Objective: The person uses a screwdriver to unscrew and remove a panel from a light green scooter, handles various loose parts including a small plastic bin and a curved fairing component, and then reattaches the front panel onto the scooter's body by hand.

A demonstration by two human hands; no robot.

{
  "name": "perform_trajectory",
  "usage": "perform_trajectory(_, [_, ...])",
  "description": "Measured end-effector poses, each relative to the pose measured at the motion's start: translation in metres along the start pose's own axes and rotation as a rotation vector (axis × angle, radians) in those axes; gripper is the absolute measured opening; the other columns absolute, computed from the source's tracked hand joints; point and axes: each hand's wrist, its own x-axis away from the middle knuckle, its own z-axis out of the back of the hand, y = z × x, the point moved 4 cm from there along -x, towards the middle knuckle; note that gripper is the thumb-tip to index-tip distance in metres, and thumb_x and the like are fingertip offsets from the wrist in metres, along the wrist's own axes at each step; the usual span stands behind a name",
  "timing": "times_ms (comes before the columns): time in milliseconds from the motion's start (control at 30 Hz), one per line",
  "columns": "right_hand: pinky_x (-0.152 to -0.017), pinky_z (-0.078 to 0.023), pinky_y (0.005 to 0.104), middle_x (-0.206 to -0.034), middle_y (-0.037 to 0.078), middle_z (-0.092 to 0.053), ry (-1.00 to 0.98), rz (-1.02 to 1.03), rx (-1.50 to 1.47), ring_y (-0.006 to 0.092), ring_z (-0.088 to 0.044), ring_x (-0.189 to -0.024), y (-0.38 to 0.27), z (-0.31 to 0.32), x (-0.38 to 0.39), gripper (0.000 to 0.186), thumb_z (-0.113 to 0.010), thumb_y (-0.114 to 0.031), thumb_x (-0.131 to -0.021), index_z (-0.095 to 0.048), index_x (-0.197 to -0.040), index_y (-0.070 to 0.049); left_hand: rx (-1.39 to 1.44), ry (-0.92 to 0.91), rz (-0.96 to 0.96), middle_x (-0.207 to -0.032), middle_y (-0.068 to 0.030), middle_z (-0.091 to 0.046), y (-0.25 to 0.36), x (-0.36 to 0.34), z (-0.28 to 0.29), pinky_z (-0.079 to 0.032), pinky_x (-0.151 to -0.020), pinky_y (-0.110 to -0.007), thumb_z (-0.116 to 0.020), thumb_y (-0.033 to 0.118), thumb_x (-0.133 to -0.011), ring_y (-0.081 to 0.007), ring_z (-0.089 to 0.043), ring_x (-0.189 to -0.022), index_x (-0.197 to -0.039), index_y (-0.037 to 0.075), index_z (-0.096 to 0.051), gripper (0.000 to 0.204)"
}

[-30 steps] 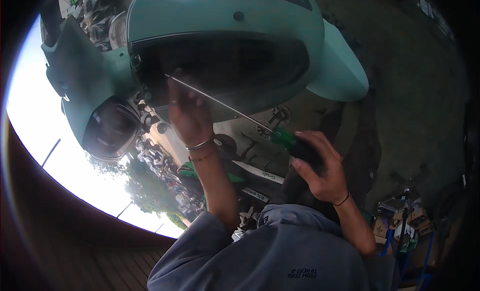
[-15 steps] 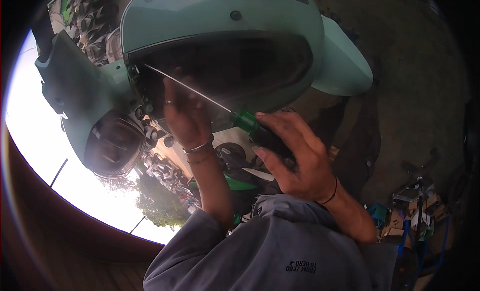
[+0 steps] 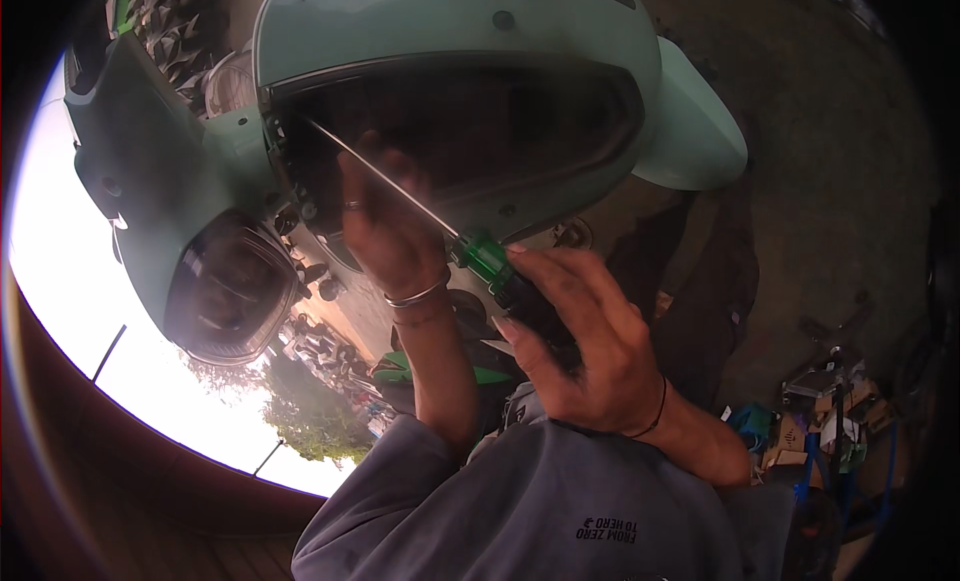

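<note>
A long screwdriver (image 3: 485,259) with a green and black handle sits in my right hand (image 3: 590,346), its fingers and thumb closed round the grip. The thin shaft runs up and left across a dark glossy panel on a pale green scooter body (image 3: 460,26). Its tip ends near the panel's left edge; what it touches there is too dark to tell. My left hand (image 3: 390,221), wearing a ring and a bangle, is raised against the dark panel, behind the shaft. Its fingers are partly stretched and apart, dim in the shade, with nothing visible in them.
The scooter's headlamp (image 3: 230,286) and its pale green cover are at the left. A pale green fender (image 3: 695,121) juts out to the right. At the lower right, boxes and tools crowd a stand with blue legs (image 3: 812,459). Rows of parked motorcycles show beyond my left forearm.
The view has shifted slightly, with the scooter's dark panel a little further right in it. The screwdriver stays in my right hand, its tip still near the panel's left edge.
</note>
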Motion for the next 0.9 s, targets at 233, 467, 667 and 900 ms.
perform_trajectory(233, [-0.079,-0.055,0.0353,-0.108,0.023,-0.062,0.029,0.022,0.021,0.0317,-0.066,-0.093,-0.007,-0.007,0.003,0.048,-0.071,-0.001,-0.077,-0.057,-0.122,0.01,0.156,-0.095,0.016,-0.089,-0.0078,-0.063,-0.002,-0.001,0.002,-0.044,-0.067,-0.028,-0.05,0.032,-0.102,-0.0152,-0.055,-0.075,-0.117,0.001,-0.06,0.035])
perform_trajectory(467, [-0.066,-0.058,0.0338,-0.105,0.019,-0.061,0.043,0.088,0.098,0.0291,-0.068,-0.084,-0.007,-0.008,0.003,0.047,-0.071,-0.008,-0.081,-0.057,-0.123,0.007,0.197,-0.106,-0.02,-0.09,-0.0085,-0.063,-0.002,-0.001,0.002,-0.044,-0.068,-0.029,-0.051,0.029,-0.102,-0.0167,-0.055,-0.075,-0.115,0.0,-0.06,0.033])
perform_trajectory(667, [-0.063,-0.057,0.0306,-0.104,0.017,-0.062,0.021,0.012,0.082,0.0255,-0.068,-0.083,0.004,-0.001,-0.002,0.046,-0.072,-0.009,-0.079,-0.06,-0.122,0.006,0.205,-0.123,0.01,-0.092,-0.0111,-0.062,-0.003,-0.002,0.006,-0.044,-0.067,-0.03,-0.05,0.03,-0.102,-0.0183,-0.056,-0.077,-0.116,0.0,-0.059,0.035])
perform_trajectory(900, [-0.079,-0.054,0.0354,-0.108,0.025,-0.064,0.019,-0.012,-0.025,0.0312,-0.067,-0.092,0.014,0.008,-0.007,0.048,-0.071,-0.003,-0.074,-0.06,-0.119,0.01,0.164,-0.198,0.015,-0.099,-0.0165,-0.066,0.001,0.0,0.005,-0.051,-0.072,-0.034,-0.044,0.029,-0.105,-0.0226,-0.062,-0.082,-0.127,-0.005,-0.054,0.042])
